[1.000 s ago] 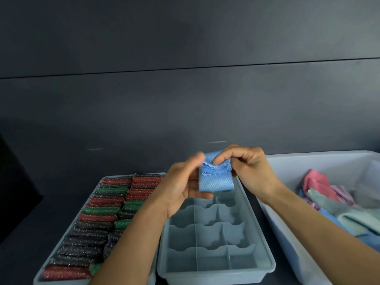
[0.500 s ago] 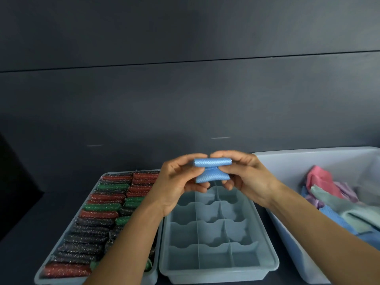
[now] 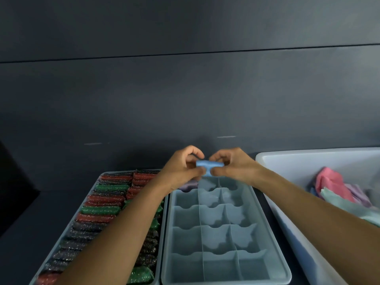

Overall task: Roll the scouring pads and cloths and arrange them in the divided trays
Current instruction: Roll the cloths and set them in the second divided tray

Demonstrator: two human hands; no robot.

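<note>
Since a second ago the blue cloth (image 3: 209, 164) has gone from a loose, hanging flap to a short, tight roll lying crosswise, and both hands have drawn closer together around it. The left hand (image 3: 183, 169) pinches one end and the right hand (image 3: 234, 167) pinches the other, fingers curled over the top and thumbs underneath. The roll is up in the air, not yet in any compartment.

Directly below the grip lies the far row of the divided tray (image 3: 186, 268). Just below and to the left-hand side of the grip, a lilac roll (image 3: 188, 185) appears to fill the far corner compartment, though the left hand partly hides it. The compartments nearer the person than the grip show only bare plastic.

The main risk, as I judge it, is the roll springing open. It is soft fabric, held shut only by the two pinches, so letting go with either hand before it is wedged between the dividers could let it unwind. It could also catch on a wavy divider edge on the way down.

Further left of the grip, the left forearm crosses over the packed scouring pads (image 3: 100, 210) in their tray (image 3: 117, 172), and a dropped elbow could disturb them. Right of the grip stands a bin (image 3: 298, 177) of loose cloths (image 3: 329, 182).
</note>
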